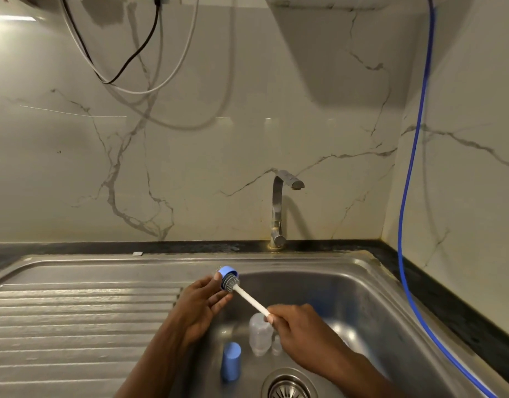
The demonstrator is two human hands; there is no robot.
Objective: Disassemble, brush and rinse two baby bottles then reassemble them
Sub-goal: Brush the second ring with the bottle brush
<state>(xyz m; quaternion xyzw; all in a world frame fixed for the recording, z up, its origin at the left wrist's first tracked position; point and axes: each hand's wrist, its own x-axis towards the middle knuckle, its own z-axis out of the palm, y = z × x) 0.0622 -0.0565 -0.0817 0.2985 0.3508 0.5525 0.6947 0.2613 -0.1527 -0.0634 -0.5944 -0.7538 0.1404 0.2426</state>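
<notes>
My left hand (203,304) pinches a blue bottle ring (226,272) over the left edge of the sink basin. The grey bristle head of a brush (231,283) sits inside the ring. My right hand (297,326) grips the brush's white handle (251,299) at its lower end. A clear bottle body (259,336) lies in the basin below my hands. A blue cap (231,360) stands beside it, and a small clear teat (277,344) rests at the bottle's right.
The steel sink (376,305) has a drain (289,387) at the front and a ribbed draining board (75,320) on the left. A tap (279,208) stands behind, with no water running. A blue hose (411,173) hangs at the right; cables hang on the wall.
</notes>
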